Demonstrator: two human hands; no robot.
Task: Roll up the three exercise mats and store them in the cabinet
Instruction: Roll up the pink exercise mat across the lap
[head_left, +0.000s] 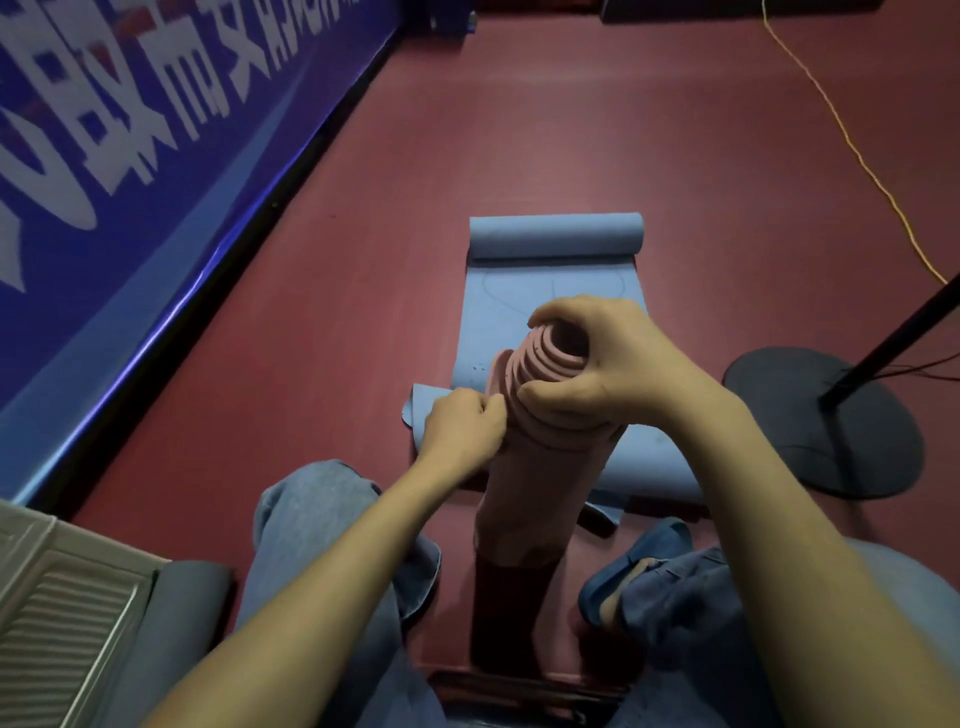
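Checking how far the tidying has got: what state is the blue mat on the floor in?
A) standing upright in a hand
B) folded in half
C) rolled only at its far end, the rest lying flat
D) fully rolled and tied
C: the blue mat shows a roll at its far end, with flat sheet reaching back under the pink mat that both hands hold upright.

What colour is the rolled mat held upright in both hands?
Pink; the mat shows best in the head view, the only one.

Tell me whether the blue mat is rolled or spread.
Mostly spread: the blue mat lies flat on the floor, only its far end rolled.
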